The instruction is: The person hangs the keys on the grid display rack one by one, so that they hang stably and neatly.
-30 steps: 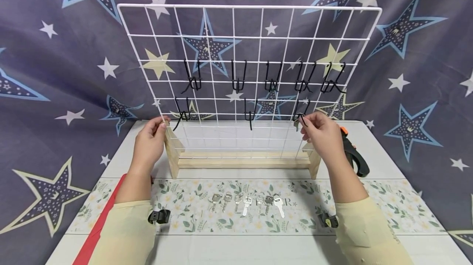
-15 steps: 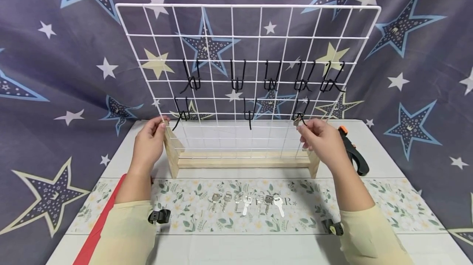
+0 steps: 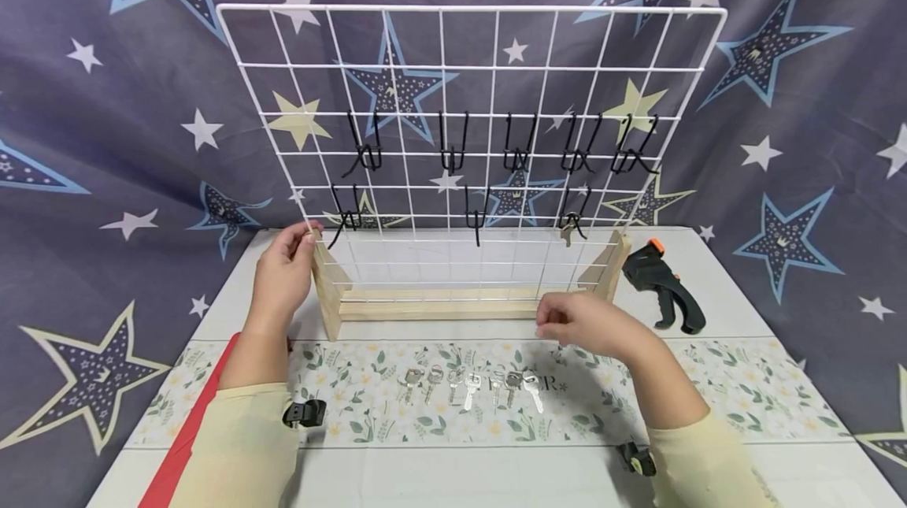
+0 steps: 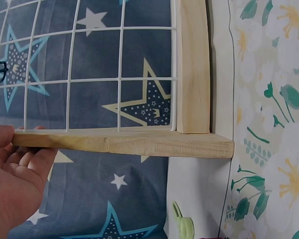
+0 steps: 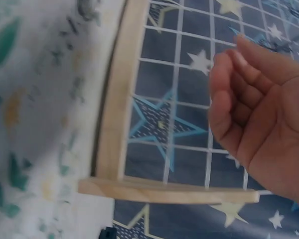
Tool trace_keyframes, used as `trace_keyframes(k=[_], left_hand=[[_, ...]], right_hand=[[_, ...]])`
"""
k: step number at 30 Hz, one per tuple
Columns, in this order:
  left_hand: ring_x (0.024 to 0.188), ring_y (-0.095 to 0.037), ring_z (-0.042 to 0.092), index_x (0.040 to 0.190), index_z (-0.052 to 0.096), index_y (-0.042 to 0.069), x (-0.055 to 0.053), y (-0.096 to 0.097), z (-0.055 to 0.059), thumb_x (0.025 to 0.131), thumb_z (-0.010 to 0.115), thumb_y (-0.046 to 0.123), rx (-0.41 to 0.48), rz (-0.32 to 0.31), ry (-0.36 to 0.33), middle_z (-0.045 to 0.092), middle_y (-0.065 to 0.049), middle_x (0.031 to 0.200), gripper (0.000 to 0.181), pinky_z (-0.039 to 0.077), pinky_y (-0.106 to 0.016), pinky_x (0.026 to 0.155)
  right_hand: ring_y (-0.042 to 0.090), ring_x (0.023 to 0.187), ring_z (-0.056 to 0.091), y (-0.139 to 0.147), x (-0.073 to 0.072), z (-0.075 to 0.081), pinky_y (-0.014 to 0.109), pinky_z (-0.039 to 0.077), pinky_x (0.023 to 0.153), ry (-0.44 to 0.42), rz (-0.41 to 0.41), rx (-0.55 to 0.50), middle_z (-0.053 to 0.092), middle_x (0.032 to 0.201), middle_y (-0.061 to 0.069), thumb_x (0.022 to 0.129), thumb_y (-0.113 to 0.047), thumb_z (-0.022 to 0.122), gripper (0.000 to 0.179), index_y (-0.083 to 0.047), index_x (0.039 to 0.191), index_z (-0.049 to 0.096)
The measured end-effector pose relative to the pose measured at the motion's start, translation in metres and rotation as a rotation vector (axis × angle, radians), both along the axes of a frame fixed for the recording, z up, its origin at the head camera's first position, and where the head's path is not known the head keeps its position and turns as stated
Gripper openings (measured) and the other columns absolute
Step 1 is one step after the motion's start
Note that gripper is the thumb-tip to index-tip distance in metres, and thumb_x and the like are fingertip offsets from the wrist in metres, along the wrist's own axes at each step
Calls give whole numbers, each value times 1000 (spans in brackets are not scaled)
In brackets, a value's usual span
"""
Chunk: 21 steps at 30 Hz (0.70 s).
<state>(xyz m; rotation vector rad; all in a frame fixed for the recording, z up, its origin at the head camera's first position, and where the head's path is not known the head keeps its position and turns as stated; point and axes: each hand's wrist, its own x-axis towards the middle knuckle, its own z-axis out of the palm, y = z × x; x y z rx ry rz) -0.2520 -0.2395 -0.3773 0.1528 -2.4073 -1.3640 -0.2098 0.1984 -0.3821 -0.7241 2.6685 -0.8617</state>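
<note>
A white wire grid (image 3: 471, 9) stands tilted on a wooden stand (image 3: 439, 311). My left hand (image 3: 279, 276) grips the top of the stand's left side piece (image 4: 124, 144), thumb on one face and fingers behind. Black wire hooks (image 3: 520, 157) hang on the grid in two rows. From the lower right hook (image 3: 579, 229) hangs a key (image 3: 567, 235). My right hand (image 3: 591, 325) holds nothing; its fingers are loosely bent, in front of the stand's right half. Several keys with rings (image 3: 472, 393) lie in a row on the floral strip, below and left of that hand.
A black clamp with orange tips (image 3: 662, 283) lies right of the stand. Something long and red (image 3: 190, 425) lies along the left forearm. Behind the grid hangs a purple curtain with stars (image 3: 71, 256). In the left wrist view a pale green object (image 4: 183, 221) lies beside the stand.
My right hand has let go of the key, which now hangs on the lower right hook, and has moved down and left toward the row of keys. The left hand keeps its grip.
</note>
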Motion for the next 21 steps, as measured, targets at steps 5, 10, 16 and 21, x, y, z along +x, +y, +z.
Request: trace_keyframes(k=[5, 10, 16, 21], left_hand=[[123, -13, 54, 136, 56, 16, 0, 0, 0, 106, 41, 35, 7, 3, -2, 61, -3, 135, 39, 46, -30, 104], [125, -14, 54, 137, 56, 17, 0, 1, 1, 106, 40, 36, 6, 3, -4, 60, -2, 137, 40, 45, -33, 106], [121, -13, 55, 135, 57, 18, 0, 0, 2, 106, 40, 38, -11, 10, -14, 62, -3, 133, 39, 47, -33, 103], [121, -13, 54, 136, 56, 18, 2, -1, 1, 106, 39, 38, -19, 10, -16, 62, -2, 134, 40, 47, -32, 102]], right_hand=[[9, 64, 52, -12, -1, -21, 27, 46, 59, -44, 49, 122, 57, 73, -6, 90, -19, 70, 9, -19, 90, 61], [12, 66, 52, -23, 1, -36, 32, 45, 63, -110, 36, 215, 57, 72, -6, 85, -23, 76, 14, -18, 88, 63], [14, 74, 55, -33, 5, -48, 37, 48, 71, -162, 14, 326, 61, 80, -7, 81, -24, 80, 20, -17, 88, 63], [15, 67, 55, -36, 3, -54, 34, 45, 64, -170, -11, 344, 59, 76, -3, 83, -25, 79, 23, -16, 88, 59]])
